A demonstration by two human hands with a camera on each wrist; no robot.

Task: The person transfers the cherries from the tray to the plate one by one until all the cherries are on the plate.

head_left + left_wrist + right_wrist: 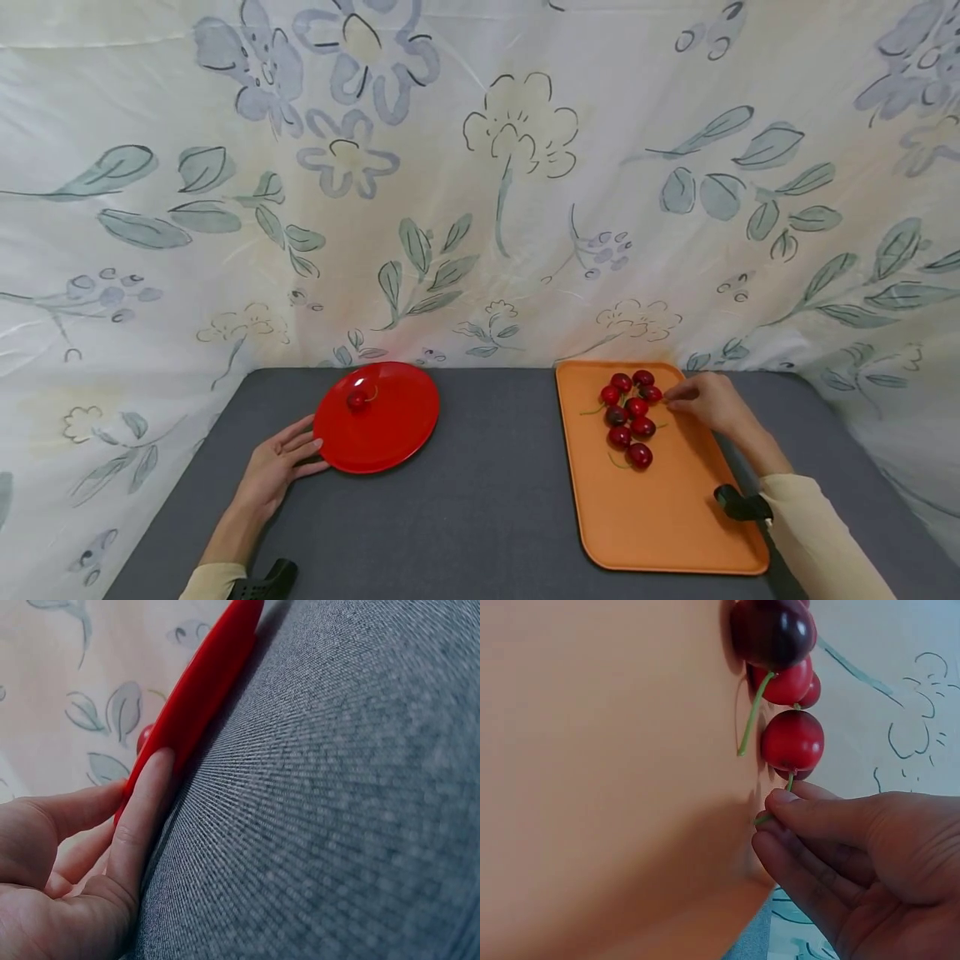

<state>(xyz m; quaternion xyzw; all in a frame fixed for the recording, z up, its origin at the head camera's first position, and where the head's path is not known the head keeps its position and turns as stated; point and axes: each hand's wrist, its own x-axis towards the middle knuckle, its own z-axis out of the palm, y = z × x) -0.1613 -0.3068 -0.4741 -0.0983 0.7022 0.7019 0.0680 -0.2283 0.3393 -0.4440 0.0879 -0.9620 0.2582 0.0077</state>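
My right hand (701, 396) pinches the green stem (790, 782) of a red cherry (793, 741) between thumb and fingertips. That cherry (649, 394) is at the right of a cluster of dark and bright red cherries (636, 407) on the upper part of an orange tray (663, 517). My left hand (273, 467) touches the left rim of a round red plate (390, 425) with fairly straight fingers. In the left wrist view, one finger (139, 814) lies along the outer side of the plate (191, 697). A single cherry (357, 400) with a stem sits on the plate.
A dark grey cloth (480, 500) covers the table, with plate at left and tray at right. Behind stands a pale curtain (450, 167) printed with flowers and leaves. Dark devices (738, 504) are strapped at both wrists over cream sleeves.
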